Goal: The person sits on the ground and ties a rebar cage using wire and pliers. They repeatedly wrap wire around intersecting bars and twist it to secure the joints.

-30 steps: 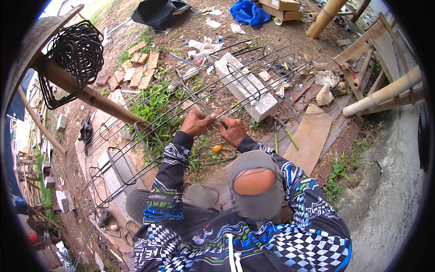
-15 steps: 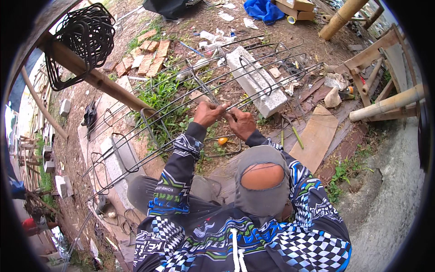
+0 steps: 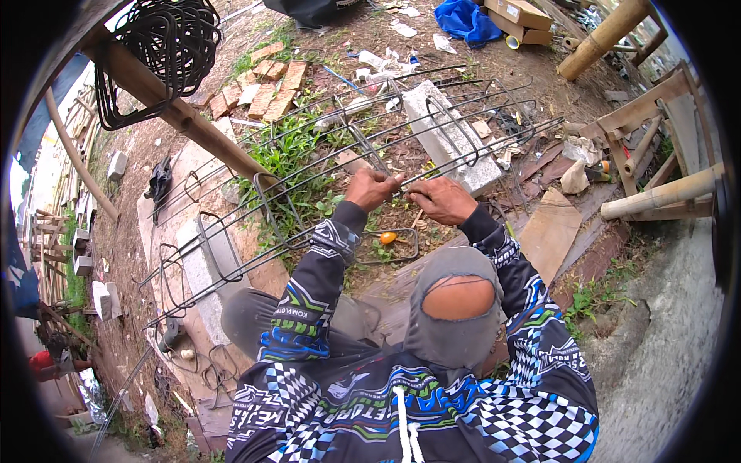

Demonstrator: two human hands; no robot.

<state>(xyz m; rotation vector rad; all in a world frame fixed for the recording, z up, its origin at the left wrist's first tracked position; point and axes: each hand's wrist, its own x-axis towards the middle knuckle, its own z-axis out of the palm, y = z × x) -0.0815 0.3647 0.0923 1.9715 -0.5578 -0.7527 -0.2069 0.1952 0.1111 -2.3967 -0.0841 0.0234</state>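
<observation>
A long cage of dark steel reinforcing bars [image 3: 312, 166] with bent stirrups slants across the ground before me. At its near bar, beside a stirrup [image 3: 356, 137], my left hand [image 3: 372, 190] is closed, thumb and fingertips pressed together. Just to the right, my right hand [image 3: 443, 201] is pinched by the same bar, its fingertips close to the left ones. Anything held in either hand is too small to make out. The cage rests on a pale concrete block [image 3: 451, 139] at the right and a second block [image 3: 207, 266] at the left.
A bundle of black stirrups [image 3: 158, 58] hangs from a bamboo pole [image 3: 181, 116] at upper left. Broken bricks [image 3: 282, 89] lie beyond the cage. Below my hands is an orange object [image 3: 387, 238]. Bamboo supports [image 3: 656, 193] stand at the right.
My hands have moved apart slightly, the right one shifting rightward and turning flatter over the bar. The whole view has shifted a little; the cage keeps its place on the blocks.
</observation>
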